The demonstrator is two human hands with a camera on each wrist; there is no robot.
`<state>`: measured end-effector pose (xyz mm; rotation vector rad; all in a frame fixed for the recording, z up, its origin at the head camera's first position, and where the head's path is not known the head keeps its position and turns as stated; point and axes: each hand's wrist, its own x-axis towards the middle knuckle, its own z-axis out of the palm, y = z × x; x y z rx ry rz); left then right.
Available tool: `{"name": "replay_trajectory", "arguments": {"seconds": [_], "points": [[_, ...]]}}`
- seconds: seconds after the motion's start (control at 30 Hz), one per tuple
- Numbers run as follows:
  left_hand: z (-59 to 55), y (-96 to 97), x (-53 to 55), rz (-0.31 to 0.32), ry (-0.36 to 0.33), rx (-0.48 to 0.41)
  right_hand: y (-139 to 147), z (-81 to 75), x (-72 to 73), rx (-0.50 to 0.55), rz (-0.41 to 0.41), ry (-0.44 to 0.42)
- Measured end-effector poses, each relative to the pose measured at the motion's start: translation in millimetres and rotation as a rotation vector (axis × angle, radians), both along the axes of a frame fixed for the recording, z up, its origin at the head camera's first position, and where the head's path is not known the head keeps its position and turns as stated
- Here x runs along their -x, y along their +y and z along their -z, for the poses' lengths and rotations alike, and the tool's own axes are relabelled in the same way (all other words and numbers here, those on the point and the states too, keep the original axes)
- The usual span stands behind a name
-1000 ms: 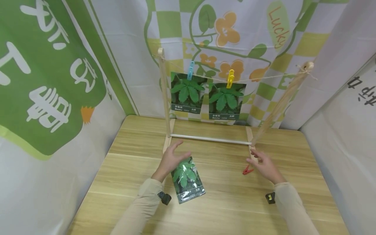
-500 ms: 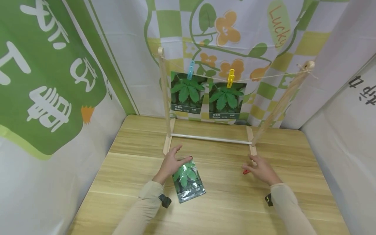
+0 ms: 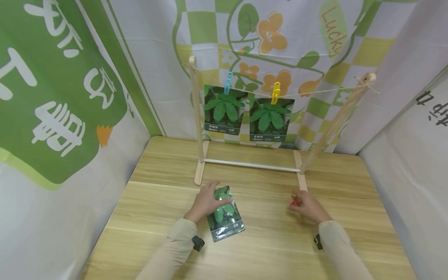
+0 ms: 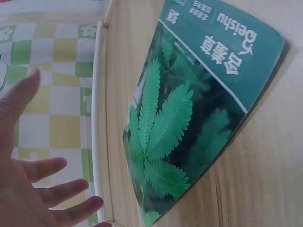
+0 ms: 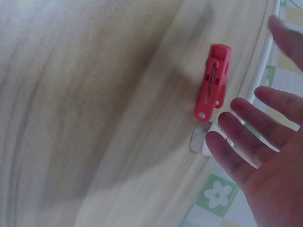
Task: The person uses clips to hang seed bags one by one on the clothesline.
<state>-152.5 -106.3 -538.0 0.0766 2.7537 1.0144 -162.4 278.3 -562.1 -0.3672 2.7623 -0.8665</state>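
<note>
My left hand (image 3: 204, 202) hovers with spread fingers over the upper left edge of a seed packet (image 3: 229, 223) lying on the table. In the left wrist view the packet (image 4: 175, 123) shows a green fern-like leaf and a dark label band; the fingers (image 4: 66, 194) are apart from it. My right hand (image 3: 308, 204) is over a small red clothespin (image 3: 293, 203), partly hidden by the fingers in the head view. The right wrist view shows the clothespin (image 5: 213, 85) on the wood, with the extended fingers (image 5: 236, 156) close beside it and not around it.
Behind the hands stands a wooden frame (image 3: 197, 112) with a white rod (image 3: 252, 165) low across it. From its string (image 3: 315, 92) hang two matching packets (image 3: 224, 111), one under a blue clothespin (image 3: 228, 82), one under a yellow clothespin (image 3: 275, 93). Printed curtains (image 3: 133, 58) surround the table.
My left hand has come down toward me over the packet's top. My right hand has moved toward me and left, over the red clothespin. The packets have stayed in place.
</note>
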Motion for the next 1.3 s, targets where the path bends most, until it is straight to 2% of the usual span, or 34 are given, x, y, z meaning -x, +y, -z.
{"name": "replay_trajectory", "arguments": {"seconds": [0.1, 0.23, 0.37, 0.53, 0.77, 0.93, 1.1, 1.3], "points": [[-0.4, 1.7, -2.2, 0.029, -0.016, 0.045, -0.7, 2.3, -1.8, -0.032, -0.026, 0.035], [2.6, 2.5, -3.9, 0.043, -0.022, 0.06, -2.5, 3.9, -3.9, -0.072, -0.036, 0.081], [6.4, 1.9, -5.7, 0.049, -0.03, 0.073, -4.8, 5.0, -5.6, -0.081, -0.006, 0.068], [7.8, 1.8, -8.3, 0.038, -0.034, 0.072, -8.0, 4.3, -9.1, -0.033, 0.019, 0.021], [10.4, 2.5, -9.6, -0.001, -0.082, 0.096, -0.8, 5.5, -8.6, -0.048, 0.039, 0.064], [15.0, 0.7, -10.4, -0.019, -0.105, 0.123, 6.2, 6.5, -7.7, -0.039, -0.001, 0.083], [20.8, 1.0, -10.8, 0.027, -0.112, 0.162, 5.8, 7.9, -8.9, -0.058, -0.024, 0.101], [26.0, 0.5, -7.6, 0.095, -0.097, 0.214, 0.2, 7.3, -11.2, -0.103, 0.034, 0.056]]}}
